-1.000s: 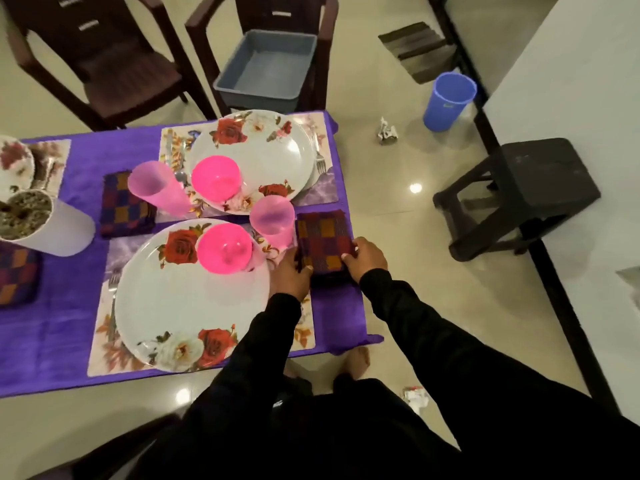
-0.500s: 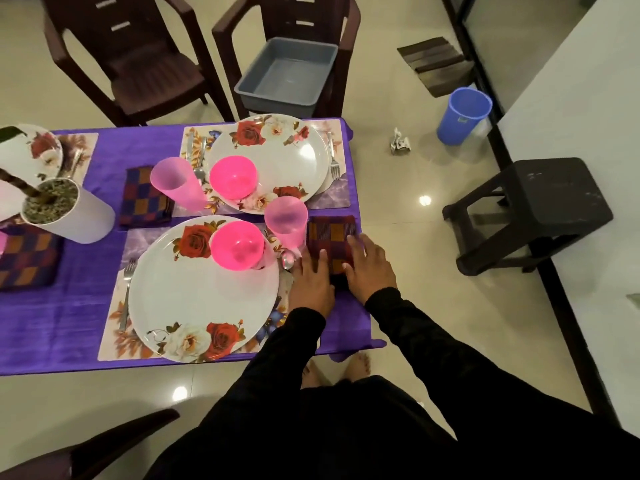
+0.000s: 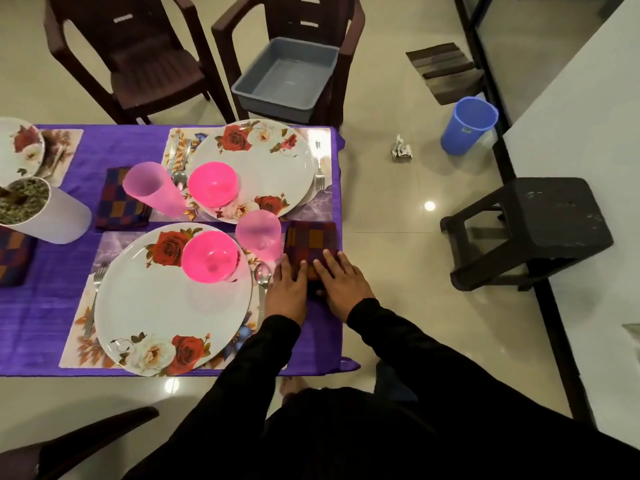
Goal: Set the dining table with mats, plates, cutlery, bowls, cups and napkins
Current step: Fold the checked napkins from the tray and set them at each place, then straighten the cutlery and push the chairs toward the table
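Fingers (image 3: 300, 268) now lying straight and flat, pressing the checked napkin (image 3: 310, 239) down onto the purple tablecloth (image 3: 45, 317); gripping nothing. Changing from a second ago, when curled around the napkin's near edge and sides, squaring it up. Left hand (image 3: 286, 295) covering the napkin's near-left corner, right hand (image 3: 341, 285) covering its near-right part, the two side by side and almost touching. Both palms down, black sleeves trailing back off the near table edge.

Napkin sitting just right of the pink cup (image 3: 259, 233), near the tablecloth's right edge, flat and roughly square to it. Spoon (image 3: 262, 276) lying just left of the left hand, between napkin and near plate (image 3: 166, 303). Pink bowl (image 3: 210, 257) resting on that plate, left of the cup; fork (image 3: 95, 289) lying on the mat on the plate's far-left side.

Reading this as smoothing rather than positioning: napkin looking placed, only the pat-down finishing. Near setting appearing complete with mat, plate, cutlery, bowl, cup, napkin. Far setting beyond the cup looking complete too, with its own napkin. Grey tub (image 3: 285, 79) on the chair beyond the table showing nothing inside. Judging the task near its end, at least on this side of the table.
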